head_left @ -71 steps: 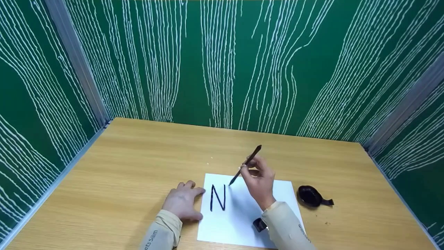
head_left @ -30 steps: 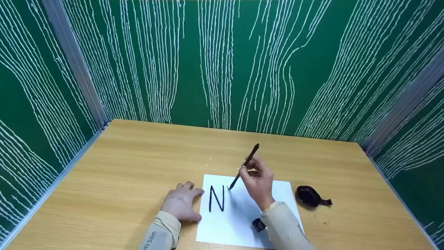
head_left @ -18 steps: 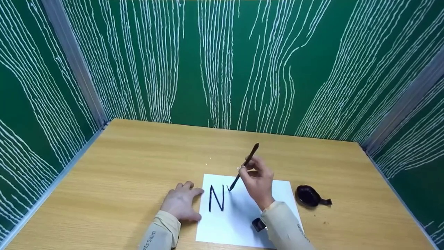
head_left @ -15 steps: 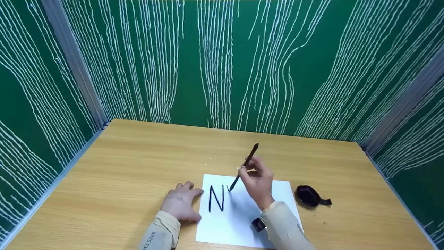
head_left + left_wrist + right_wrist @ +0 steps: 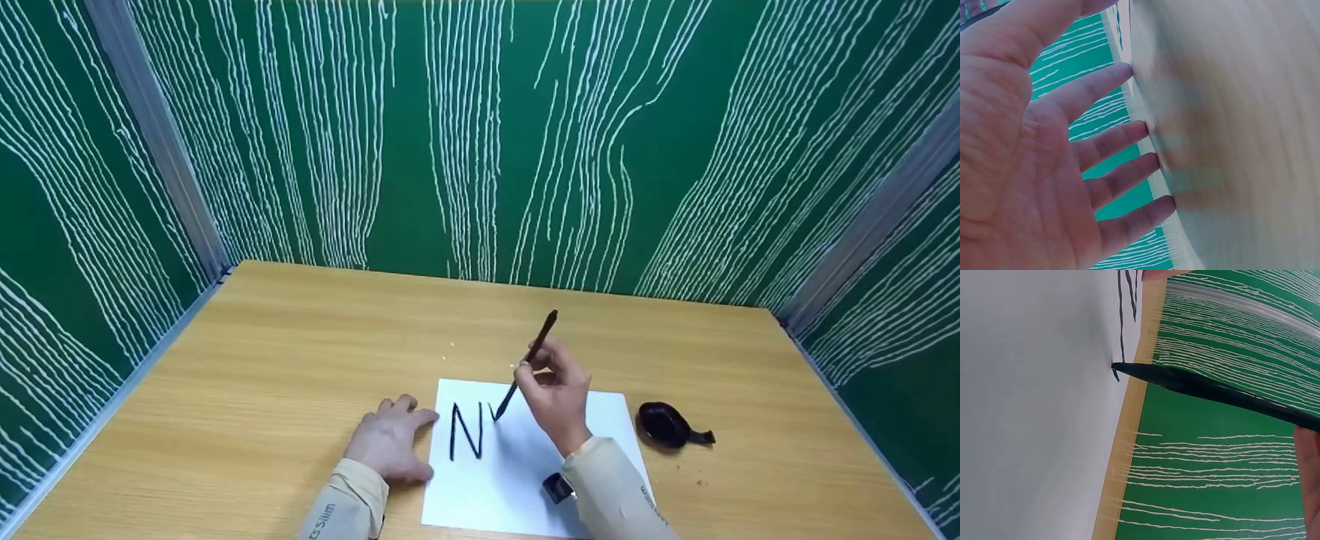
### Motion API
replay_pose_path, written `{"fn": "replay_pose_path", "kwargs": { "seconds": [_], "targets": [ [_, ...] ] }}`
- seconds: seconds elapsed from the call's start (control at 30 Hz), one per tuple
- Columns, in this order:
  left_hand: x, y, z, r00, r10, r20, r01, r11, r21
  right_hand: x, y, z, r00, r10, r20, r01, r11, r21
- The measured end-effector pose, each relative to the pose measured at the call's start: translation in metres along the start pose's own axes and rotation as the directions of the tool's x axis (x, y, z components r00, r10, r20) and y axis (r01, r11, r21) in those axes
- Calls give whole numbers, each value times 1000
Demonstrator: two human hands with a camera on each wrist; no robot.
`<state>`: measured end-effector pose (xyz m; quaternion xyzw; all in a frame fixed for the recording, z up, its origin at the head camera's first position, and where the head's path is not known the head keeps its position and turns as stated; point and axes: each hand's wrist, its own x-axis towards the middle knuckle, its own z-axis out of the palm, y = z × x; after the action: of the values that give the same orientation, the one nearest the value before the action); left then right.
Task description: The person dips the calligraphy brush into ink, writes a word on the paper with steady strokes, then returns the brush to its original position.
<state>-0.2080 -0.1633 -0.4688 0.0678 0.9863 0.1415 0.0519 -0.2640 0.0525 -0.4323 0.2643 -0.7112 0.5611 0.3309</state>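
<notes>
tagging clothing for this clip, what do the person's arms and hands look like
The left sleeve and right sleeve are pale beige, reaching the wrists, each with dark lettering that is only partly readable. The left hand and right hand are bare, without gloves.

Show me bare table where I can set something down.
Free: the wooden table between the left hand and the left wall. Another patch: between the black dish and the back wall. Crowded: the paper, with the right hand and brush over it and a black block on it.
</notes>
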Motion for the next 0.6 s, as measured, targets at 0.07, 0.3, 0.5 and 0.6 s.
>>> {"fn": "replay_pose_path", "kwargs": {
  "seconds": [0.07, 0.3, 0.5, 0.6],
  "targets": [
    [0, 0, 0, 1000, -5, 4, 5, 1000, -5, 0, 0, 0, 1000, 0, 1, 0, 1000, 0],
    [1, 0, 0, 1000, -5, -2, 5, 1000, -11, 0, 0, -1, 1000, -7, -2, 7, 1000, -10],
    [0, -2, 1, 1000, 19, -18, -19, 1000, -9, 0, -2, 0, 999, -31, -15, 31, 999, 24],
    [0, -2, 1, 999, 33, -27, -33, 999, -6, 0, 0, 0, 999, -38, -26, 38, 999, 25]
  ]
}}
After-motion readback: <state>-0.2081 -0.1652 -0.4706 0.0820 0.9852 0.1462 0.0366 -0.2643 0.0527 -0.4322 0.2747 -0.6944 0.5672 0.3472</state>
